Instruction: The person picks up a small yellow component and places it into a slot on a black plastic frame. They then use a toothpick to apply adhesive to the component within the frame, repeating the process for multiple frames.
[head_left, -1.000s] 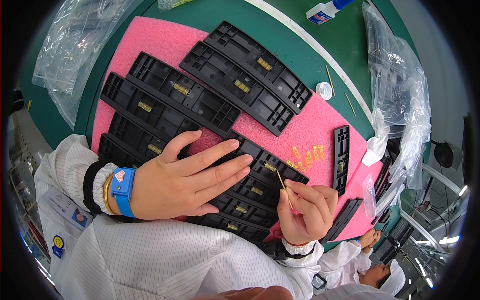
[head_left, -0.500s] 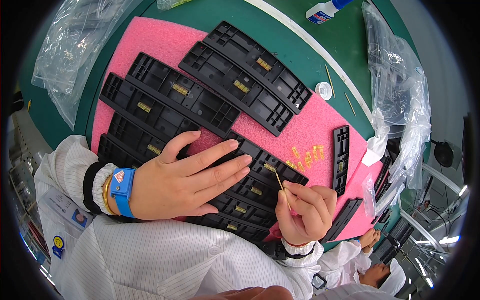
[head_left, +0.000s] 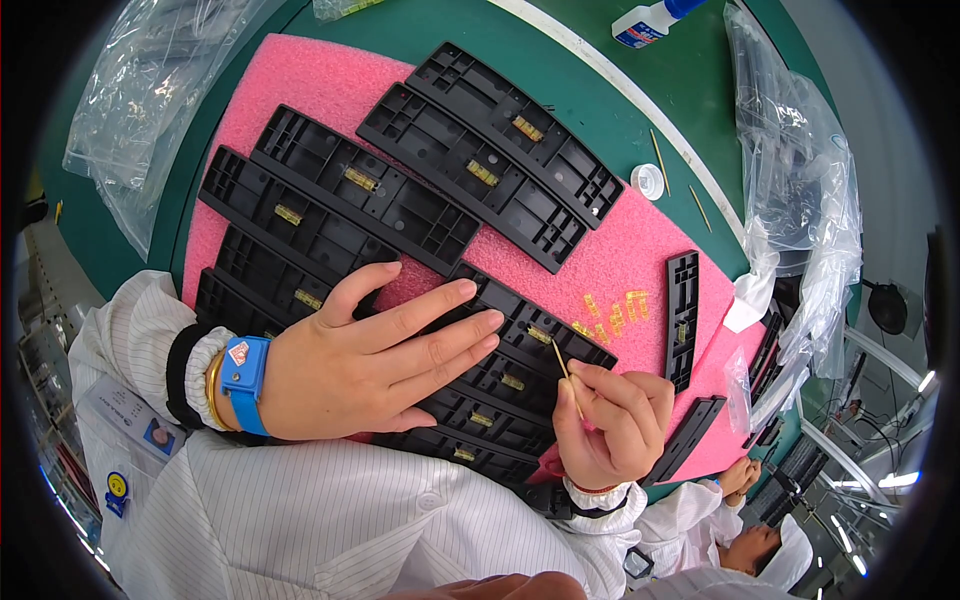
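Note:
My left hand (head_left: 365,370) lies flat with its fingers spread across several black plastic trays, its fingertips near the tray (head_left: 495,297) that my right hand works over. Between the thumb and fingers of my right hand (head_left: 622,425) is a thin wooden toothpick (head_left: 561,362). Its tip is beside the right end of a small yellow vial (head_left: 539,334) seated in that tray; whether it touches is too small to tell. Just below, another tray holds a similar vial (head_left: 513,382). Part of the tray rows is hidden under my left hand and wrist.
Pink foam (head_left: 310,70) lies beneath the trays. Loose yellow vials (head_left: 615,318) are scattered right of my right hand's tray. A narrow black piece (head_left: 682,320), a white cap (head_left: 648,181), spare toothpicks (head_left: 659,160), a bottle (head_left: 645,24) and clear plastic bags (head_left: 795,170) surround it. A co-worker (head_left: 700,520) sits lower right.
The toothpick's tip has shifted very slightly to the right by the vial. My left hand and the trays have stayed in place.

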